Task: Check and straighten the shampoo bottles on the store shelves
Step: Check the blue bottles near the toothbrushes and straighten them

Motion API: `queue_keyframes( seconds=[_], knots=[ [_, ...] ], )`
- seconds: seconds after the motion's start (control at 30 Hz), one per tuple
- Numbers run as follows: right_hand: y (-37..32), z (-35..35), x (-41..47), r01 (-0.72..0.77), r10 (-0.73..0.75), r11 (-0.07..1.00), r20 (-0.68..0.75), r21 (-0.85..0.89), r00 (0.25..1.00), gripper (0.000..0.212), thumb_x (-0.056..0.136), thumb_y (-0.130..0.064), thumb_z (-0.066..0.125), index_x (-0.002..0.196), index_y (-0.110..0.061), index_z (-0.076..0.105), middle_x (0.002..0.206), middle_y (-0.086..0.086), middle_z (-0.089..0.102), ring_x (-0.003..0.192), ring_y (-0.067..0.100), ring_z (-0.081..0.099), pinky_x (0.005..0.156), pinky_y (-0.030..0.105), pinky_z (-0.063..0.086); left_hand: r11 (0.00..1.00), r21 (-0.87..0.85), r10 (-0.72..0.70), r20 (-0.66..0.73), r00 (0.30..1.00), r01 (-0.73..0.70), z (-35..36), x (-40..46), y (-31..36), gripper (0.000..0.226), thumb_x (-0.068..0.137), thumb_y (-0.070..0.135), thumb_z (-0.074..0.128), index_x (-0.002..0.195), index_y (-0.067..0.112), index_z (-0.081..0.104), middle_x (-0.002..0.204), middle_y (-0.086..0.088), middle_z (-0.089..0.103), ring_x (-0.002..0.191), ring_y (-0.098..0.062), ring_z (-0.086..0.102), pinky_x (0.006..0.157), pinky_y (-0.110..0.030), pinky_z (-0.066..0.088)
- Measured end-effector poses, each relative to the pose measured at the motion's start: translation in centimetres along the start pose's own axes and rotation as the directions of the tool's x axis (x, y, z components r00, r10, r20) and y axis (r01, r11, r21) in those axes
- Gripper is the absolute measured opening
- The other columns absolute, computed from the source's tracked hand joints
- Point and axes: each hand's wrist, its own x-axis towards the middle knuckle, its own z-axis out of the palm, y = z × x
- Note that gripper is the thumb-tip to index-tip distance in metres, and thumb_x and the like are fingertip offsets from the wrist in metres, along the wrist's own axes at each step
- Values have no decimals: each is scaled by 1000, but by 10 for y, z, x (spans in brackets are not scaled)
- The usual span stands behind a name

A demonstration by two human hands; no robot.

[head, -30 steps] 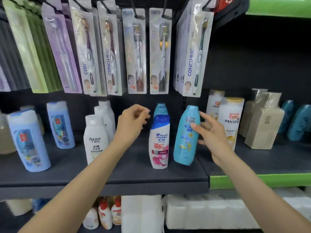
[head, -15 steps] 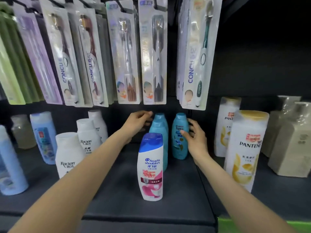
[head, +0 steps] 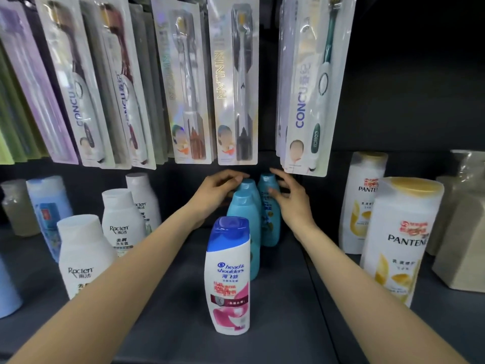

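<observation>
Three teal shampoo bottles stand in the middle of the dark shelf (head: 275, 324), deep under the hanging toothbrush packs. My left hand (head: 216, 191) curls its fingers over the cap of the rear teal bottle (head: 248, 184). The front teal bottle (head: 242, 227) stands just before it. My right hand (head: 292, 204) is beside the right teal bottle (head: 267, 216), fingers spread and loosely curved, thumb touching its side. A white Head & Shoulders bottle (head: 227, 279) with a blue cap stands upright in front of the teal row.
White Raclen bottles (head: 122, 219) and light blue bottles (head: 48, 206) stand to the left. Pantene bottles (head: 399, 237) and beige wrapped bottles (head: 462, 240) stand to the right. Carded toothbrush packs (head: 233, 82) hang low over the back of the shelf.
The view has moved closer to the shelf. My right hand has set the teal bottle at the back and loosened its hold. My left hand has closed over the rear teal bottle's cap.
</observation>
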Motion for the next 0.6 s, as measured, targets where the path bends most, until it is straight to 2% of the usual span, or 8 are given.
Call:
queue_keyframes(
  seconds=[0.1,0.2,0.27,0.37,0.47,0.6],
  knots=[
    [0,3,4,29,-29,1000,11,9,1000,40,90,-12,59,130,-18,53,122,7,60,106,25,59,93,35,48,1000,-12,-1,13,1000,1,0,-1,0,18,96,16,49,106,14,63,88,5,66,68,5,63,61,-12,50],
    [4,11,10,38,-40,996,22,85,999,37,91,-7,57,127,-16,55,119,6,60,100,18,59,83,18,48,1000,0,-7,19,1000,7,-1,0,0,18,96,17,49,107,13,63,88,1,66,69,-1,63,62,-14,51],
    [7,18,14,70,-77,992,55,105,996,36,90,-3,56,123,-18,57,121,5,61,106,14,58,84,11,46,1000,12,-7,15,1000,7,-1,-1,0,19,96,17,49,109,11,63,89,-2,65,71,-5,62,62,-14,51],
    [9,25,20,109,-113,992,59,70,992,37,89,-1,56,122,-18,59,123,4,61,114,15,55,99,25,43,1000,8,-8,15,1000,8,-2,-2,0,19,96,17,49,108,10,62,89,-4,64,75,-11,59,61,-14,51],
    [10,23,26,150,-149,988,21,-33,989,36,87,-1,58,120,-15,61,119,1,60,110,12,54,96,20,40,1000,-2,-12,22,1000,12,-4,-3,0,16,96,17,50,105,14,63,89,-1,65,77,-10,61,62,-15,51],
    [11,23,35,126,-126,991,6,-51,992,34,85,-4,61,116,-17,64,117,3,65,109,15,58,93,24,43,1000,-3,-19,22,1000,19,-3,-4,1,17,96,17,50,107,15,63,92,0,66,76,-6,63,63,-15,51]
  ],
)
